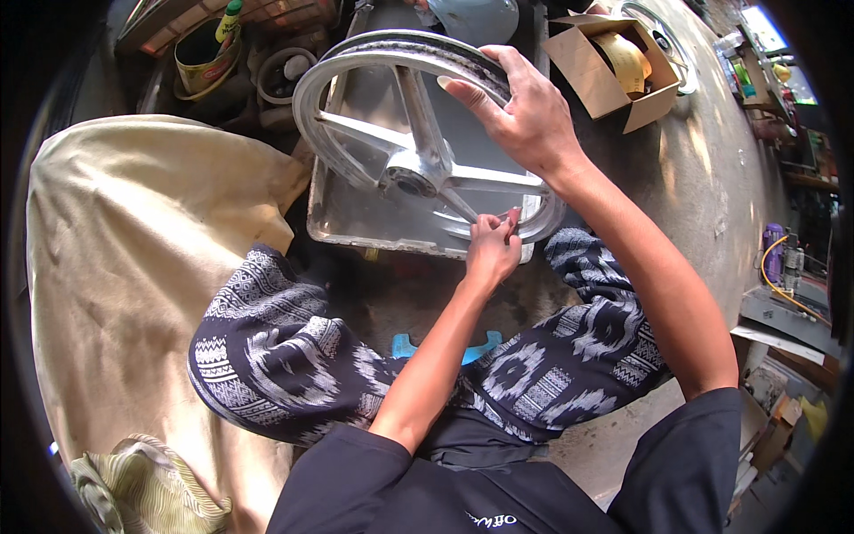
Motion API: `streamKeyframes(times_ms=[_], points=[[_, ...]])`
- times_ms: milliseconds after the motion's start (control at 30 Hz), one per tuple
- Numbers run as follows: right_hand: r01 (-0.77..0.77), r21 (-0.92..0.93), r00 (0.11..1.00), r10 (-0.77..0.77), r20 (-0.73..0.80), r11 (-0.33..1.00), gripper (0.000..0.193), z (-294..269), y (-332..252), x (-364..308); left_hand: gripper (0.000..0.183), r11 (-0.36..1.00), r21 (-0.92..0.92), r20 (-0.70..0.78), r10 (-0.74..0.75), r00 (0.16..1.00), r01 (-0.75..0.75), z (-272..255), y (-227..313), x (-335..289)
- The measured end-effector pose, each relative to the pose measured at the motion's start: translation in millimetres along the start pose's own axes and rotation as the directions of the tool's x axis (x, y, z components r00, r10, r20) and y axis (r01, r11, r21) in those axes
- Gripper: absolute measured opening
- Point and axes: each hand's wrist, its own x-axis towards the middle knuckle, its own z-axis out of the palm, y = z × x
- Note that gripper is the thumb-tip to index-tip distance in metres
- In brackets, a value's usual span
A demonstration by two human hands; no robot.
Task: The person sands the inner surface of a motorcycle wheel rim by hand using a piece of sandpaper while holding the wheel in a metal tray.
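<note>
A bare silver motorcycle wheel rim (411, 173) with several spokes and no tyre leans tilted over a shallow rectangular tray (374, 242). My right hand (532, 116) grips its far right edge, thumb stretched along the near side; the other fingers are partly hidden by the rim. At the wheel's near lower edge, beside a spoke, my left hand (495, 249) is closed with its fingertips bunched against the metal. Whatever is between those fingers is too small or too covered to name. Greyish liquid seems to lie in the tray beneath the wheel.
A cardboard box (587, 76) with a yellow item stands beyond the tray, near another wheel (663, 40). Back left are a bucket (206, 67) with a green-capped bottle (229, 20). A beige cloth (151, 267) drapes at left; a blue stool (405, 343) shows between my legs.
</note>
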Motion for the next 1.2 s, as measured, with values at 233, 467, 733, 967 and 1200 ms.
streamKeyframes(times_ms=[233,467,733,967,1200], points=[[-0.128,0.056,0.99,0.13,-0.05,0.99,0.083,-5,14,-18,0.039,0.992,0.093,0.002,-0.091,0.996,0.09,-3,-11,-31],[-0.135,0.082,0.987,0.141,-0.071,0.987,0.079,-12,21,-27,0.043,0.995,-0.074,-0.051,-0.07,0.996,0.066,0,-37,-23],[0.003,0.036,0.998,0.0,-0.068,0.999,0.077,-10,12,-28,0.055,0.539,-0.642,0.349,-0.427,0.834,0.545,-28,-34,-16],[0.079,-0.011,0.992,-0.08,-0.094,0.997,0.077,5,-1,-21,0.051,0.457,-0.746,0.363,-0.33,0.872,0.484,-24,-59,-9],[0.036,-0.014,0.995,-0.037,-0.091,0.999,0.08,2,10,-27,0.031,0.708,-0.554,0.266,-0.348,0.899,0.438,-54,-80,-4]])
